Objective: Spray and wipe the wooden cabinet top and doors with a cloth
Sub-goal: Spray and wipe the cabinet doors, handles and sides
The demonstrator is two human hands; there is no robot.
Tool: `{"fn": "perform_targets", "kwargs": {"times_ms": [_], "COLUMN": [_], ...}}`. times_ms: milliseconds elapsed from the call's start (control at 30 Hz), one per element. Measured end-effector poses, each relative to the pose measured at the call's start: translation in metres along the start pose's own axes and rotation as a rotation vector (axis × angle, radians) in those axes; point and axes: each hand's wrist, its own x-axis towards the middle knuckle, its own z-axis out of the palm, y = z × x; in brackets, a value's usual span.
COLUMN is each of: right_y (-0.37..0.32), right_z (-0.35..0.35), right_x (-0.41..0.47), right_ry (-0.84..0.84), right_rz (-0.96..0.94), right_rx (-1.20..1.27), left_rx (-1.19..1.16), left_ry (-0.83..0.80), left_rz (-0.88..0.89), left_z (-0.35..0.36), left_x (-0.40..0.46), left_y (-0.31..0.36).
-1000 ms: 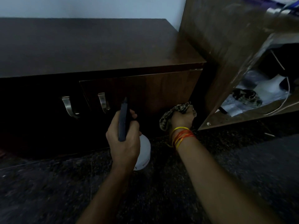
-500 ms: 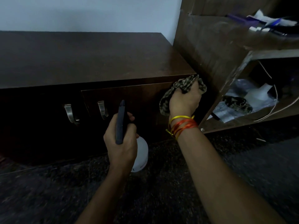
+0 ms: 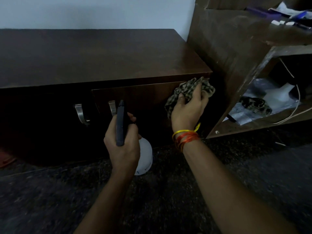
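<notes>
The dark wooden cabinet's top (image 3: 101, 54) stretches across the upper left, with its right door (image 3: 138, 98) below the front edge. My right hand (image 3: 187, 110) presses a crumpled checked cloth (image 3: 189, 88) against the upper right corner of that door. My left hand (image 3: 123, 142) grips a spray bottle, its dark head (image 3: 120, 122) pointing up at the door and its white body (image 3: 145, 156) showing under my palm.
Two metal handles (image 3: 81, 114) (image 3: 112, 107) sit at the doors' meeting edges. A worn wooden shelf unit (image 3: 236, 53) stands right beside the cabinet, with papers, a cable and another cloth (image 3: 255, 105) inside. Dark speckled floor (image 3: 168, 191) lies below.
My right hand has slid the cloth up the right door from near its bottom to its top right corner. My left hand with the bottle has stayed roughly in place.
</notes>
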Motion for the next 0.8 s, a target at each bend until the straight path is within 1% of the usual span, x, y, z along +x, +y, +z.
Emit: {"fn": "perform_targets", "kwargs": {"times_ms": [100,200,367,467,567,633,700,800], "right_y": [0.012,0.028,0.057,0.081,0.087,0.082,0.073,0.065], "right_z": [-0.005,-0.006,0.004,0.015,0.022,0.024,0.025,0.029], "right_x": [0.014,0.022,0.015,-0.001,-0.003,-0.001,-0.002,-0.010], "right_ry": [0.021,0.034,0.020,-0.001,0.016,0.050,0.083,0.086], "right_rz": [0.072,0.082,0.153,0.237,0.337,0.323,0.253,0.235], "right_rx": [-0.005,-0.022,-0.057,-0.067,-0.080,-0.051,-0.016,0.014], "left_rx": [-0.008,-0.010,-0.020,-0.002,0.034,0.049,0.043,0.036], "left_ry": [0.002,-0.010,-0.010,-0.008,-0.003,-0.001,0.003,0.010], "left_rz": [-0.001,0.004,-0.052,-0.054,-0.064,-0.066,-0.064,-0.059], "left_z": [-0.004,-0.006,-0.008,-0.014,-0.016,-0.016,-0.015,-0.014], "left_x": [0.001,0.001,0.000,0.000,0.002,0.004,0.005,0.004], "left_y": [-0.003,-0.007,-0.016,-0.022,-0.028,-0.029,-0.030,-0.030]}}
